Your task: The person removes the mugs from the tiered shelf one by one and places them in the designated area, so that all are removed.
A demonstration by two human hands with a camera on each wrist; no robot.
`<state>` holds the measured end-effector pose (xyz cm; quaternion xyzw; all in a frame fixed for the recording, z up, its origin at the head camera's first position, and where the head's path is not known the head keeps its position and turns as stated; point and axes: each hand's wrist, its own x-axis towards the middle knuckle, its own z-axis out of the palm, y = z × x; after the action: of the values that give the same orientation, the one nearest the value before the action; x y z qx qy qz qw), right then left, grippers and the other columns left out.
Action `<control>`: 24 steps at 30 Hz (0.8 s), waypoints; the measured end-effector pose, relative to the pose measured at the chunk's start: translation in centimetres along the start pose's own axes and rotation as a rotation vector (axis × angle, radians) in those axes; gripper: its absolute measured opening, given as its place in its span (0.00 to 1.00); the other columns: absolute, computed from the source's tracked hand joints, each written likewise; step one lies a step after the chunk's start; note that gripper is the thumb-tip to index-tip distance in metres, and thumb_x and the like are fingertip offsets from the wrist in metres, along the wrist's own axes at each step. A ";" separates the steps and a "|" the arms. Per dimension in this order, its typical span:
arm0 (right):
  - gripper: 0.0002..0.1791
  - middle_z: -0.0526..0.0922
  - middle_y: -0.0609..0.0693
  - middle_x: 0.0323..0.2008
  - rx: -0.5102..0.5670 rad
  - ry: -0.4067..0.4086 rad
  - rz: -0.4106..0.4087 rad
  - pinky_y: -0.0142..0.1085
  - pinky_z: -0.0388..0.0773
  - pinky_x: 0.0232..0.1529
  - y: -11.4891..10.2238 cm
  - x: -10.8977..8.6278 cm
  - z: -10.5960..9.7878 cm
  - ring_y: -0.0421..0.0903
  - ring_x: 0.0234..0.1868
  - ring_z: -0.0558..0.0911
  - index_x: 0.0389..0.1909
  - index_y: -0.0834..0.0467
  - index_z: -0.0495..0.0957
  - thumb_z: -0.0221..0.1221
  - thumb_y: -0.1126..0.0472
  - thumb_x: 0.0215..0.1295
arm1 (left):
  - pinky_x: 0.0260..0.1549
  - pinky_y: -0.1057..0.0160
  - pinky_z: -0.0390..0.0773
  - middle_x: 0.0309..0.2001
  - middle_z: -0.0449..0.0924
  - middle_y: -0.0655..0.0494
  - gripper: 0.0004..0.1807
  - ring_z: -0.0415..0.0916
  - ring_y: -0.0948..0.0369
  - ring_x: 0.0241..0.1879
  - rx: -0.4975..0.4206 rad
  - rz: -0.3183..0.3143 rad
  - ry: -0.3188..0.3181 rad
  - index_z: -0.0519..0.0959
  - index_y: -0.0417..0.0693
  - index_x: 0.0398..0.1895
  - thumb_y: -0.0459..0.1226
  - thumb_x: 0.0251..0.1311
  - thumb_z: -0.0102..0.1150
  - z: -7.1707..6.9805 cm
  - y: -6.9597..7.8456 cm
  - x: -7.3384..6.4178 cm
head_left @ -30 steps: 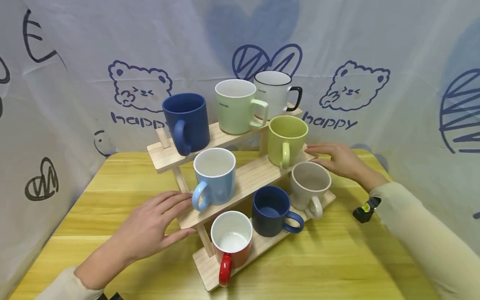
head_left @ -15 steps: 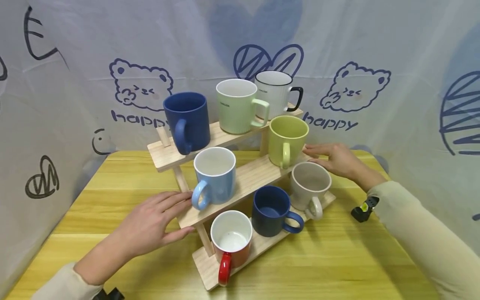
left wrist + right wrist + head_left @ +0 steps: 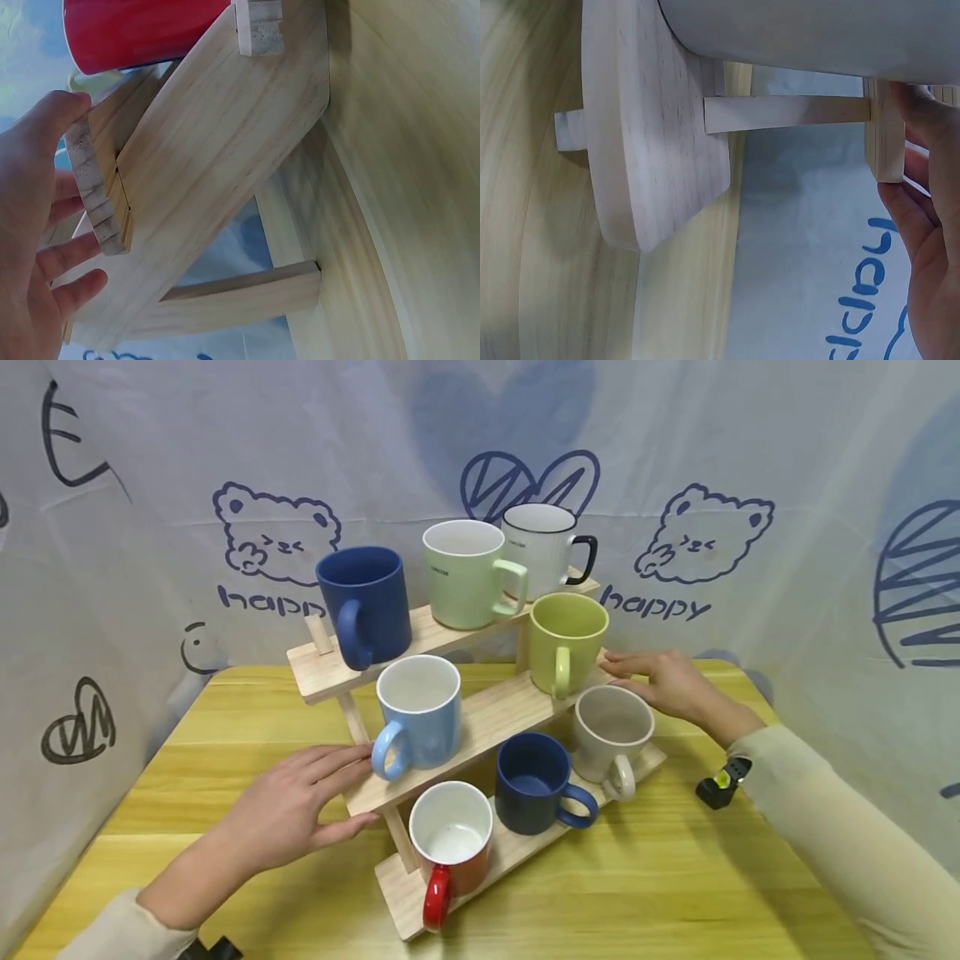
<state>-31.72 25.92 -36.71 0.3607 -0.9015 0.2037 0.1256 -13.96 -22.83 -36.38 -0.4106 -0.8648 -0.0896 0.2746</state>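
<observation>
A three-tier wooden rack (image 3: pixel 498 714) stands at a slant on the table, bearing several mugs. My left hand (image 3: pixel 281 806) holds the left end of its middle shelf, beside the light blue mug (image 3: pixel 420 718). At that shelf's right end my right hand (image 3: pixel 667 685) grips the board near the olive green mug (image 3: pixel 567 639); the right wrist view shows thumb and fingers on either side. A dark blue mug (image 3: pixel 378 610), pale green mug (image 3: pixel 461 581) and white black-rimmed mug (image 3: pixel 536 556) are on top. Red (image 3: pixel 465 864), navy (image 3: pixel 528 785) and beige (image 3: pixel 603 747) mugs occupy the lowest shelf.
The rack rests on a yellow wood-grain table (image 3: pixel 622 893). Behind it hangs a white cloth (image 3: pixel 420 460) printed with bears and hearts. A black wrist device (image 3: pixel 720 785) hangs at the right cuff.
In the head view the rack, its mugs and both hands sit slightly farther left; the backdrop has shifted a little that way too. Both hands keep their hold on the shelf ends.
</observation>
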 end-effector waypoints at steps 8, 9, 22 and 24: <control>0.18 0.80 0.57 0.56 -0.047 -0.024 -0.010 0.56 0.72 0.57 -1.3 0.2 0.1 0.61 0.56 0.79 0.55 0.58 0.82 0.63 0.57 0.66 | 0.50 0.46 0.77 0.58 0.79 0.48 0.39 0.78 0.48 0.53 0.036 -0.018 -0.030 0.79 0.40 0.58 0.63 0.70 0.38 -0.2 -1.6 -1.0; 0.18 0.80 0.58 0.57 -0.053 -0.030 -0.012 0.56 0.72 0.58 -1.5 0.2 0.1 0.61 0.57 0.78 0.55 0.58 0.82 0.62 0.57 0.67 | 0.50 0.45 0.77 0.58 0.79 0.48 0.39 0.77 0.48 0.54 0.041 -0.018 -0.033 0.79 0.40 0.58 0.63 0.70 0.38 -0.2 -1.9 -1.2; 0.20 0.77 0.56 0.60 0.003 -0.054 -0.102 0.56 0.67 0.62 -2.3 1.0 1.3 0.59 0.63 0.74 0.58 0.58 0.80 0.62 0.58 0.67 | 0.53 0.42 0.74 0.60 0.76 0.45 0.31 0.74 0.45 0.58 0.004 -0.071 -0.128 0.77 0.41 0.62 0.54 0.65 0.58 -0.9 -5.4 -2.3; 0.20 0.78 0.56 0.60 0.003 -0.046 -0.100 0.56 0.68 0.62 -2.5 1.1 1.3 0.59 0.63 0.73 0.58 0.58 0.80 0.63 0.58 0.66 | 0.53 0.41 0.74 0.61 0.76 0.45 0.30 0.73 0.45 0.59 0.007 -0.093 -0.144 0.77 0.42 0.62 0.52 0.64 0.60 -1.0 -5.9 -2.4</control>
<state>-30.84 22.98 -36.75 0.4099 -0.8847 0.1900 0.1145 -16.81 -28.59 -36.41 -0.3746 -0.9007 -0.0696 0.2086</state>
